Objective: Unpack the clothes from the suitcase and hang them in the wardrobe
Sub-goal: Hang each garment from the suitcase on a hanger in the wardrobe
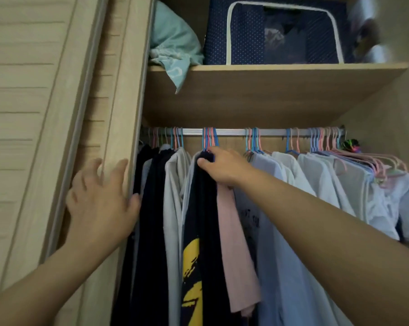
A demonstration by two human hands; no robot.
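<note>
Two bare forearms come up from the bottom edge, one from the lower left corner, one from the lower right. No sleeve shows on either. The left hand (100, 203) and the right hand (224, 168) are bare, the nails short and plain. Each grip is simply bare fingers and thumb.

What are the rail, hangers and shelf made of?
Rail: looks like metal, silvery with a dull sheen. Hangers: probably plastic or plastic-coated wire, thin hooks in pastel blue and pink. Shelf: wood-look board, matte tan grain, likely laminate.
</note>
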